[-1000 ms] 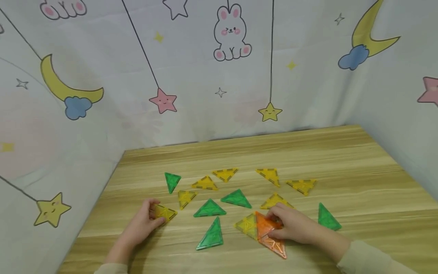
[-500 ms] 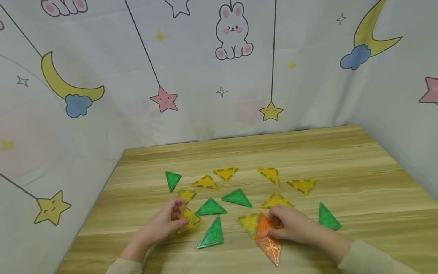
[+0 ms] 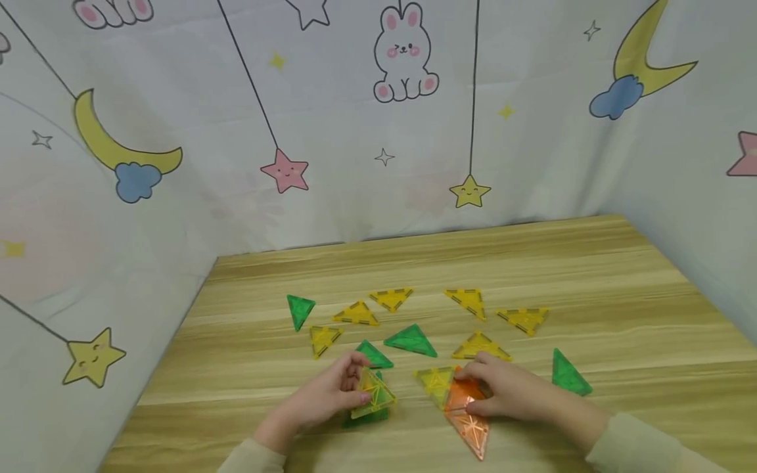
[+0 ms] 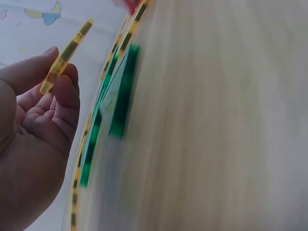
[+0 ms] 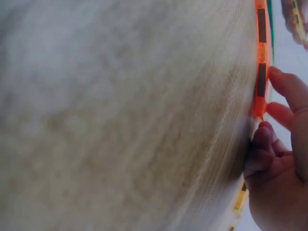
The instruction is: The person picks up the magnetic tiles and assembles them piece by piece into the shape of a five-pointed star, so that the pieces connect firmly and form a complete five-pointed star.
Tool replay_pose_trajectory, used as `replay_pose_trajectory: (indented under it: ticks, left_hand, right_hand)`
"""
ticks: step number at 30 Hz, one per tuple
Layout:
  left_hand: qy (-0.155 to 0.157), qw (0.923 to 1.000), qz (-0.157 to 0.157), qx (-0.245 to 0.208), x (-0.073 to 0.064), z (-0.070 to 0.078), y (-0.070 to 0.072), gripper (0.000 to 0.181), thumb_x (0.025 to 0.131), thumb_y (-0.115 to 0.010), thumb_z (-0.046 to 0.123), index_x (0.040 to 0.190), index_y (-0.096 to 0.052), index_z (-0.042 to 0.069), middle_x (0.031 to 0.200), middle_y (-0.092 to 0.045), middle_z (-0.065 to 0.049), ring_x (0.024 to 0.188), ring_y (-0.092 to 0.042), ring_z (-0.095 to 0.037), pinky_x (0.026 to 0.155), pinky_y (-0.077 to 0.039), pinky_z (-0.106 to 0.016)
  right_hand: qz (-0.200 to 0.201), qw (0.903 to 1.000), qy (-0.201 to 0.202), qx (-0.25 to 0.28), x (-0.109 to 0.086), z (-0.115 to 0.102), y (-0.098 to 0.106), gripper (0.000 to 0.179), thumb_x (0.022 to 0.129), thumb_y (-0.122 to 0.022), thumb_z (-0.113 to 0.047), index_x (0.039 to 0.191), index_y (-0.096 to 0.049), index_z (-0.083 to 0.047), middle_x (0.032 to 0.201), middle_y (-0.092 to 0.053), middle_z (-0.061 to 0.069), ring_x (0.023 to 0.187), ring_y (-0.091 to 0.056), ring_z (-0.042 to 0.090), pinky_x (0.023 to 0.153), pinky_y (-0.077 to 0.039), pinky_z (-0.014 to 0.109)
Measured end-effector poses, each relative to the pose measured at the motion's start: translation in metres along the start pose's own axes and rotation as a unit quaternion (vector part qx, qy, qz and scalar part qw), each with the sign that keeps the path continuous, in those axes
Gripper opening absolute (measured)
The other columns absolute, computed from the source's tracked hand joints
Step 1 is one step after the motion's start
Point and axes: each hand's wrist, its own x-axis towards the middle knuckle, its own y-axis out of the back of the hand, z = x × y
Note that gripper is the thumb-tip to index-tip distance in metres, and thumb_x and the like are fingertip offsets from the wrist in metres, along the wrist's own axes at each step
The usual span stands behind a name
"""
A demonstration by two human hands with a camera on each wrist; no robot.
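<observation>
My left hand (image 3: 331, 392) pinches a yellow triangular magnetic tile (image 3: 380, 389) between thumb and fingers. That tile is tilted and held above a green triangular tile (image 3: 368, 418), partly covering it in the head view. In the left wrist view the yellow tile (image 4: 67, 55) shows edge-on, clear of the wood. My right hand (image 3: 511, 389) grips an orange triangular tile (image 3: 458, 397) at its right side, covering part of it. A second orange tile (image 3: 472, 430) joins it below, and a lighter yellow tile (image 3: 436, 383) adjoins its left. These three lie flat.
Several yellow tiles (image 3: 357, 314) lie in an arc farther back on the wooden table (image 3: 532, 256). Green triangles lie at the far left (image 3: 300, 310), the middle (image 3: 412, 341) and the right (image 3: 570, 372). A printed curtain (image 3: 331, 217) stands behind the table.
My left hand has carried its yellow tile rightward, over the green tile. Under my right hand, the joined orange and yellow tiles have turned slightly, the lower orange tip swinging left.
</observation>
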Motion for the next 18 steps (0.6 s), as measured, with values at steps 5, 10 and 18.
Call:
replay_pose_trajectory:
  ticks: [5,10,18]
  left_hand:
    - [-0.011,0.9988,-0.030,-0.037,0.014,0.008,-0.022,0.045,0.090,-0.063,0.009,0.125,-0.037,-0.003,0.086,-0.042,-0.004,0.072,-0.041,-0.011,0.063,-0.039,-0.021]
    - [-0.012,0.9977,-0.052,-0.042,0.026,0.011,-0.038,0.042,0.090,-0.062,0.007,0.123,-0.038,0.000,0.087,-0.045,-0.004,0.068,-0.044,-0.009,0.061,-0.040,-0.019]
    - [-0.003,0.9986,-0.038,0.037,0.020,-0.002,-0.024,0.040,0.090,-0.064,0.014,0.121,-0.041,0.004,0.085,-0.045,-0.003,0.065,-0.043,-0.008,0.060,-0.038,-0.020]
  right_hand:
    - [-0.004,1.0000,-0.001,0.006,-0.001,-0.001,0.002,0.049,0.085,-0.062,-0.051,0.120,-0.061,-0.017,0.106,-0.048,-0.006,0.084,-0.048,0.007,0.074,-0.045,0.031]
    - [-0.002,0.9999,0.007,0.010,-0.001,-0.001,0.003,0.048,0.085,-0.063,-0.050,0.120,-0.060,-0.017,0.107,-0.049,-0.005,0.087,-0.049,0.008,0.074,-0.046,0.032]
    - [-0.005,0.9999,0.006,0.013,-0.002,0.000,0.003,0.050,0.085,-0.061,-0.052,0.121,-0.060,-0.018,0.109,-0.049,-0.005,0.089,-0.050,0.008,0.077,-0.046,0.033]
